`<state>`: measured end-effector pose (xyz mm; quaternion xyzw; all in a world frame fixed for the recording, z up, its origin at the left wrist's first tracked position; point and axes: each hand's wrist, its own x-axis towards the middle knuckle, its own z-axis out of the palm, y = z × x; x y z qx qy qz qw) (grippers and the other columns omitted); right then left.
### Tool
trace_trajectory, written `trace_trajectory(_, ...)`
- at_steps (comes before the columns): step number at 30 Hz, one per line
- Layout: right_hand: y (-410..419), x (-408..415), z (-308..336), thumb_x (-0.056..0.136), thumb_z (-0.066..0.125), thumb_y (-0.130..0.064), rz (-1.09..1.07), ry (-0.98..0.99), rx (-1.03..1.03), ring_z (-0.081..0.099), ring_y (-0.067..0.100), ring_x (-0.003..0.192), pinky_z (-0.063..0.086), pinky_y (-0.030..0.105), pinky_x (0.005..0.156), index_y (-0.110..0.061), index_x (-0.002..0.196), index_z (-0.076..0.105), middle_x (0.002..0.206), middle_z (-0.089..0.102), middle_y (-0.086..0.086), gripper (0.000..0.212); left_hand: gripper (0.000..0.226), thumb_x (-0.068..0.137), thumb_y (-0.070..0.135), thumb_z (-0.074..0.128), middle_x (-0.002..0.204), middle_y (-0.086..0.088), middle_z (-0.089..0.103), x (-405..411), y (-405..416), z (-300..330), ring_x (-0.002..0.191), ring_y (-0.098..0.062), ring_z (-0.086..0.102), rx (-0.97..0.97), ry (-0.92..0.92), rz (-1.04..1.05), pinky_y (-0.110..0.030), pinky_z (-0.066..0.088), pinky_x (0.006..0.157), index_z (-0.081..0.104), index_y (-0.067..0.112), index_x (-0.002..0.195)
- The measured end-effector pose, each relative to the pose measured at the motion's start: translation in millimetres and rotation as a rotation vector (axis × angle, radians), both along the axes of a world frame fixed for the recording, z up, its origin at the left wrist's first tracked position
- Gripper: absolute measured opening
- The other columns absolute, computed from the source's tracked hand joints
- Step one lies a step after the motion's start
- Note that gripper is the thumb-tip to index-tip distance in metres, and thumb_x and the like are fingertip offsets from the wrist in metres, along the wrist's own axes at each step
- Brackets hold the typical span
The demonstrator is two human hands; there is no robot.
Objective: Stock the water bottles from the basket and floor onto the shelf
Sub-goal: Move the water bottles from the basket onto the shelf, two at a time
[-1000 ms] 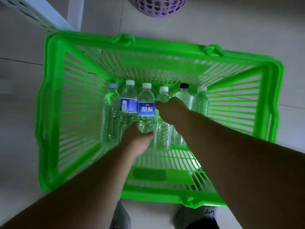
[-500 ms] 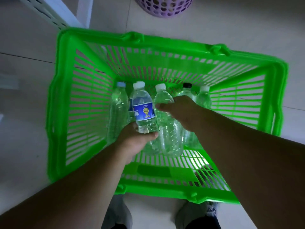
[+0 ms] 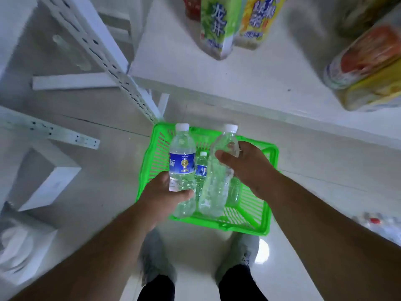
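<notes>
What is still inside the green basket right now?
Inside the green basket one blue-labelled bottle shows between the two held bottles. Those bottles and both hands cover the rest, so any others cannot be counted.

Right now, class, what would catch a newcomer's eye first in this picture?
Two water bottles held up mid-frame: the left hand grips a blue-labelled bottle, the right hand a clear bottle. Below them a bright green basket stands on the floor, and colourful drink cartons sit on the white shelf above.

"How's the light?"
"Dim and cool, arms in shadow. One bright glare spot on the floor (image 3: 263, 249), lower right."
"Sharp?"
"Centre fairly clear; edges smeared, shelf (image 3: 249, 79) lines bent."
</notes>
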<state>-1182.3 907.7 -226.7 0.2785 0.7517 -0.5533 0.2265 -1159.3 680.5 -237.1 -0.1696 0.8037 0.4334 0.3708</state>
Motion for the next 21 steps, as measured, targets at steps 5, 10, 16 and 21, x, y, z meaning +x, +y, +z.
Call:
trace_trajectory(5,-13,20,145,0.078,0.081,-0.040,0.017,0.147,0.071,0.067,0.012,0.076,0.052,0.029,0.074,-0.017,0.101,0.071,0.087,0.073,-0.006,0.033,0.040,0.073,0.027,0.086,0.104,0.008,0.073,16,-13,134,0.093,-0.003,0.069,0.059,0.049,-0.008,-0.013,0.046,0.070,0.064,0.021,0.106)
trace_trajectory(10,-28,52,273,0.078,0.081,-0.035,-0.040,0.261,0.071,0.070,0.005,0.082,0.053,0.028,0.080,-0.018,0.101,0.072,0.090,0.076,-0.007,0.030,0.040,0.071,0.024,0.087,0.101,0.006,0.073,35,-33,249,0.094,-0.009,0.070,0.110,0.123,-0.049,-0.018,0.052,0.077,0.065,0.024,0.104)
trace_trajectory(16,-48,87,417,0.080,0.081,-0.031,-0.071,0.403,0.103,0.071,0.004,0.082,0.054,0.029,0.080,-0.023,0.096,0.070,0.088,0.076,-0.010,0.021,0.036,0.072,0.019,0.087,0.091,0.019,0.075,62,-55,377,0.085,0.006,0.068,0.203,0.255,-0.100,-0.015,0.049,0.075,0.065,0.029,0.099)
trace_trajectory(21,-62,119,518,0.084,0.078,-0.030,-0.058,0.539,0.166,0.068,-0.007,0.081,0.049,0.010,0.071,-0.026,0.097,0.068,0.091,0.075,-0.013,0.017,0.041,0.072,0.012,0.086,0.097,0.010,0.077,82,-73,458,0.088,-0.004,0.072,0.271,0.359,-0.155,-0.024,0.052,0.080,0.066,0.023,0.105)
